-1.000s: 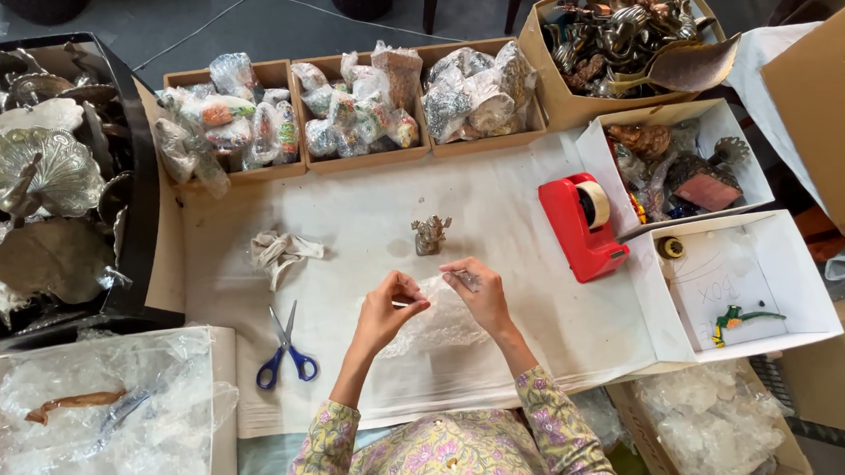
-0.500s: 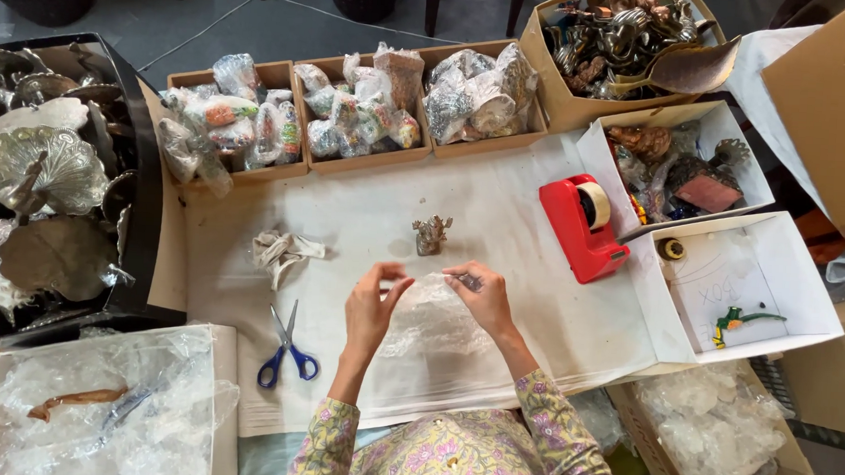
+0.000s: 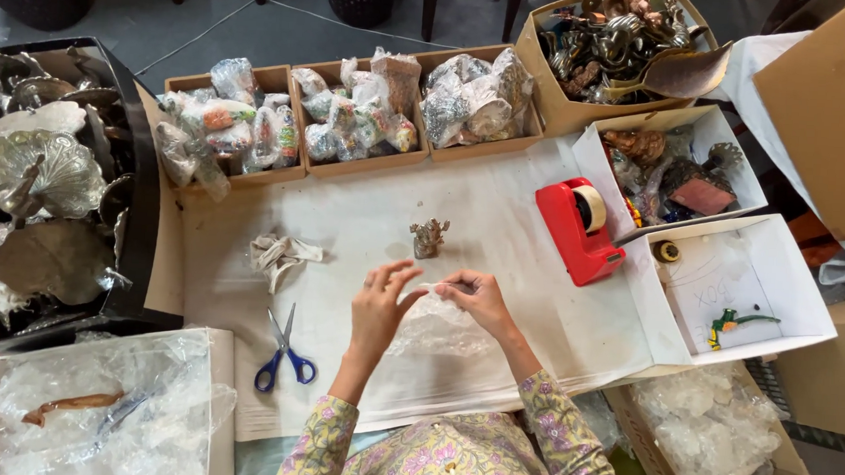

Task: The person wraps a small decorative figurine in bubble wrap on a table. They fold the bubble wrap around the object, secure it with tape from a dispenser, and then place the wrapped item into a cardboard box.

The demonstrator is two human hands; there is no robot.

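Both hands work a sheet of bubble wrap (image 3: pixel 434 325) lying on the white paper (image 3: pixel 500 222) that covers the table, right in front of the person. Left hand (image 3: pixel 378 307) has fingers spread and loose, fingertips on the wrap's near left edge, clamped on nothing. Right hand (image 3: pixel 477 296) pinches the wrap's top edge between thumb and fingers.

Judgement: the wrap is light and springy. Best to keep one hand pinning it flat while the other pulls an edge, and keep the sheet square before anything goes on it.

A small metal figurine (image 3: pixel 429 238) stands upright just beyond the wrap, apart from both hands. Blue-handled scissors (image 3: pixel 284 352) lie to the left, a crumpled scrap of paper (image 3: pixel 280 256) above them. A red tape dispenser (image 3: pixel 577 228) sits to the right.

Surroundings: cardboard boxes of wrapped pieces (image 3: pixel 352 109) line the far edge. A black tray of metal leaf dishes (image 3: pixel 39 198) sits left. A white open box (image 3: pixel 728 282) sits right. Grey floor beyond.
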